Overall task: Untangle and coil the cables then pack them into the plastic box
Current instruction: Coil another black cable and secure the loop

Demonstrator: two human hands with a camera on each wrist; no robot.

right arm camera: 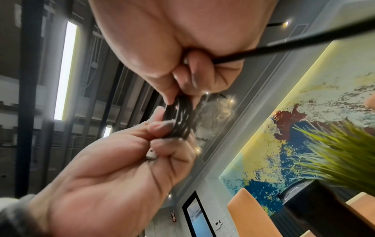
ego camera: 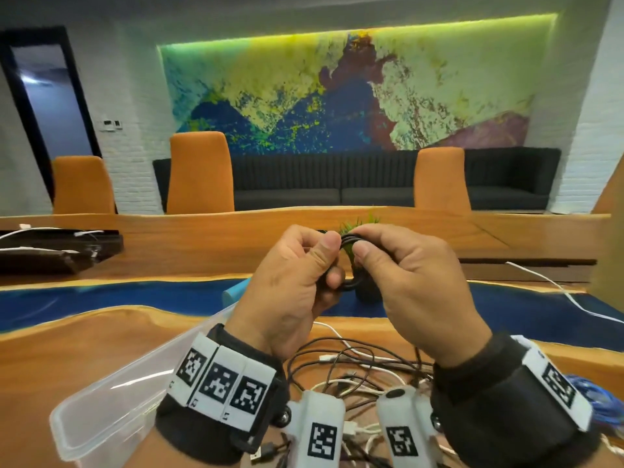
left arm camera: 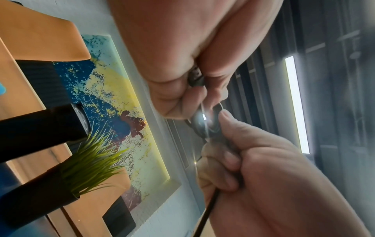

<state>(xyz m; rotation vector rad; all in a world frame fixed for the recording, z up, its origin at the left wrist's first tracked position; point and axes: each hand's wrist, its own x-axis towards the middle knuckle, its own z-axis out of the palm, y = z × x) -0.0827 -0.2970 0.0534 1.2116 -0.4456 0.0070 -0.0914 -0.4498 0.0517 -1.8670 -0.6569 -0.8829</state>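
Note:
Over the table my two hands hold one small coil of black cable point(ego camera: 349, 246) between them. My left hand point(ego camera: 324, 260) pinches the coil's left side, thumb on top, and a plug end point(right arm camera: 151, 156) shows inside its curled fingers. My right hand point(ego camera: 366, 241) pinches the right side with thumb and forefinger. In the right wrist view the coil point(right arm camera: 180, 118) is several tight loops, and a loose black tail point(right arm camera: 284, 46) runs out of my right hand. The coil point(left arm camera: 205, 126) is blurred by glare in the left wrist view. A clear plastic box point(ego camera: 111, 393) stands open at lower left.
A tangle of black and white cables point(ego camera: 364, 373) lies on the wooden table under my wrists. A blue cable point(ego camera: 580, 386) lies at the right edge and a white cable point(ego camera: 547, 285) trails further right. A potted grass plant point(ego camera: 368, 292) stands just behind my hands. Dark items point(ego camera: 50, 251) lie far left.

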